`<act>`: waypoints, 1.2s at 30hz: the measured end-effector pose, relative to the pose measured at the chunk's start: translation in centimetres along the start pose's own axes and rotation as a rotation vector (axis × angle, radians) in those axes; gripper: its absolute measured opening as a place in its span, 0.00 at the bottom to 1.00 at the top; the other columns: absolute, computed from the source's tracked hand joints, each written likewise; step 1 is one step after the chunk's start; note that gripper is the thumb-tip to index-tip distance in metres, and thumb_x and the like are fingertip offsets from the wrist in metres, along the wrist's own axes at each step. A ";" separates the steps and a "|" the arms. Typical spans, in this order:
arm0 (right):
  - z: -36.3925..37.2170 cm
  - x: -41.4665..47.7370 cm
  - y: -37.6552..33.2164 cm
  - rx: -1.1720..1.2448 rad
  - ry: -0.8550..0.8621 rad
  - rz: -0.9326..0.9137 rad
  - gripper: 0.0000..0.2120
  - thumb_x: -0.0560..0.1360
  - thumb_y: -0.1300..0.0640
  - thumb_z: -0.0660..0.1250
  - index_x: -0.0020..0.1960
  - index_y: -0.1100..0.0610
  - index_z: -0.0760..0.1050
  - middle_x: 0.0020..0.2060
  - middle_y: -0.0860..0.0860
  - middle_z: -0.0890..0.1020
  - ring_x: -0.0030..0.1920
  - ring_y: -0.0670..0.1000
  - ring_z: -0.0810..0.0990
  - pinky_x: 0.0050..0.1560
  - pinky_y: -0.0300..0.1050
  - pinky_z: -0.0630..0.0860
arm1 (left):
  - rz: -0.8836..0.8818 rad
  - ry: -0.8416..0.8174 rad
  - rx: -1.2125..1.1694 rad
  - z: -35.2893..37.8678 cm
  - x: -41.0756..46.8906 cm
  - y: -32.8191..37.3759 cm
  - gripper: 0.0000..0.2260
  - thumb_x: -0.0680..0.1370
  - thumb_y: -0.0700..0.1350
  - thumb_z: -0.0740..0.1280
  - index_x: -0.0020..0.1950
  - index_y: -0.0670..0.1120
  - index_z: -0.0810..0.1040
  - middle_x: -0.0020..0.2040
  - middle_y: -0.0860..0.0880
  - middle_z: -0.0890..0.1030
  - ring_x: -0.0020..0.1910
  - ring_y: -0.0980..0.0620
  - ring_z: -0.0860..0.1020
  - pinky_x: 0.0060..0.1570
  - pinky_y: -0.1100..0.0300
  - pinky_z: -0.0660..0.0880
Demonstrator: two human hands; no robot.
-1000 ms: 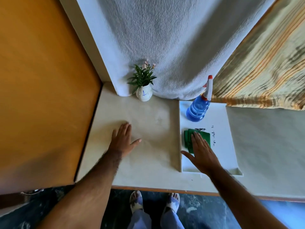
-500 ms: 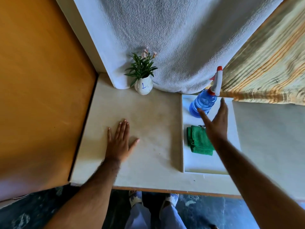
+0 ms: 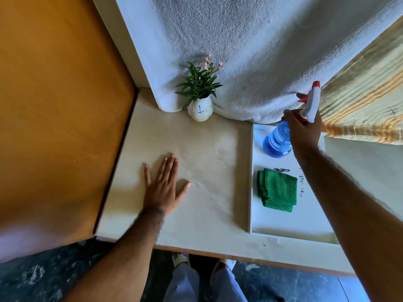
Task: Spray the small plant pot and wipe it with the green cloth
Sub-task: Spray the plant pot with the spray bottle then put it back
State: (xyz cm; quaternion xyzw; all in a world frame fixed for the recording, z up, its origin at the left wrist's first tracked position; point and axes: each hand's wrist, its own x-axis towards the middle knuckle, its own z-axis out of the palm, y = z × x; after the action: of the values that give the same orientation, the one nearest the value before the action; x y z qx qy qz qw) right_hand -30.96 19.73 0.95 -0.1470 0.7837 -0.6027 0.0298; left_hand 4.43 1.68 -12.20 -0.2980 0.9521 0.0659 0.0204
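Note:
A small white plant pot [image 3: 200, 110] with a blue mark holds a green plant with pink flowers and stands at the back of the cream table, against the white hanging cloth. On the white tray [image 3: 283, 225] at the right lies the folded green cloth [image 3: 278, 189]. Behind it stands a blue spray bottle [image 3: 275, 142] with a white and red head. My right hand [image 3: 304, 129] is wrapped around the bottle's neck, one finger at the trigger. My left hand [image 3: 164, 187] lies flat on the table, fingers spread, holding nothing.
An orange wooden panel [image 3: 61, 105] closes the left side. A white textured cloth [image 3: 250, 51] hangs behind the table, with a striped yellow fabric [image 3: 366, 105] at the right. The table's front edge [image 3: 218, 253] is near my legs and feet.
My right hand left the green cloth, reached back across the tray and closed around the spray bottle's neck. My left hand stayed flat on the table.

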 end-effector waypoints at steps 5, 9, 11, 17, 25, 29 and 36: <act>1.3 -0.3 -3.3 -0.031 -0.115 -0.084 0.17 0.74 0.58 0.73 0.59 0.43 0.80 0.37 0.55 0.86 0.37 0.46 0.85 0.46 0.40 0.82 | 0.000 0.050 -0.005 0.3 0.0 -0.1 0.40 0.81 0.69 0.50 0.86 0.45 0.55 0.87 0.48 0.57 0.85 0.49 0.56 0.80 0.26 0.53; 5.2 -2.7 -5.6 -0.099 -0.362 -0.045 0.13 0.70 0.57 0.75 0.49 0.41 0.81 0.28 0.45 0.84 0.30 0.41 0.81 0.40 0.37 0.78 | -0.002 0.060 0.007 0.3 -0.1 -0.1 0.40 0.81 0.70 0.51 0.86 0.45 0.55 0.87 0.48 0.57 0.85 0.49 0.56 0.80 0.26 0.53; 7.7 -4.7 -5.6 -0.154 -0.496 0.038 0.14 0.71 0.62 0.76 0.49 0.46 0.81 0.25 0.44 0.83 0.28 0.41 0.83 0.38 0.38 0.78 | -0.005 0.081 0.011 0.3 -0.2 -0.1 0.40 0.81 0.69 0.52 0.85 0.45 0.56 0.87 0.48 0.58 0.85 0.49 0.58 0.79 0.26 0.54; 12.0 -8.0 -3.7 -0.344 -0.619 0.213 0.07 0.70 0.57 0.74 0.42 0.47 0.79 0.24 0.46 0.83 0.33 0.48 0.86 0.41 0.46 0.82 | 0.008 0.152 -0.004 0.8 0.0 -0.2 0.39 0.81 0.68 0.54 0.85 0.44 0.60 0.86 0.47 0.61 0.84 0.48 0.61 0.78 0.25 0.56; 14.3 -7.2 -3.4 -0.543 -0.512 0.250 0.09 0.67 0.50 0.68 0.37 0.56 0.80 0.26 0.47 0.85 0.31 0.47 0.84 0.31 0.38 0.73 | 0.006 0.167 0.000 1.0 -0.1 -0.2 0.39 0.81 0.68 0.56 0.85 0.45 0.60 0.86 0.48 0.61 0.84 0.49 0.60 0.79 0.26 0.56; 14.8 -7.3 -3.8 -0.595 -0.494 0.230 0.08 0.66 0.52 0.66 0.30 0.54 0.73 0.23 0.50 0.81 0.27 0.47 0.78 0.27 0.40 0.65 | 0.005 0.182 -0.008 1.0 0.0 -0.3 0.39 0.81 0.68 0.58 0.84 0.45 0.60 0.86 0.48 0.61 0.84 0.50 0.60 0.78 0.26 0.57; 14.8 -7.5 -4.0 -0.603 -0.493 0.228 0.09 0.66 0.52 0.67 0.29 0.53 0.72 0.20 0.47 0.78 0.25 0.45 0.76 0.26 0.39 0.63 | 0.001 0.157 -0.019 1.3 0.0 -0.6 0.39 0.82 0.70 0.51 0.85 0.46 0.57 0.87 0.49 0.58 0.85 0.51 0.57 0.79 0.26 0.55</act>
State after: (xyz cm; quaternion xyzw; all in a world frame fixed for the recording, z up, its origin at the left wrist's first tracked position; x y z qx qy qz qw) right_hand -19.68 6.92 -0.28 -0.2014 0.9060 -0.2852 0.2391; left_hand 4.72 1.39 -13.53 -0.3019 0.9503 0.0513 -0.0569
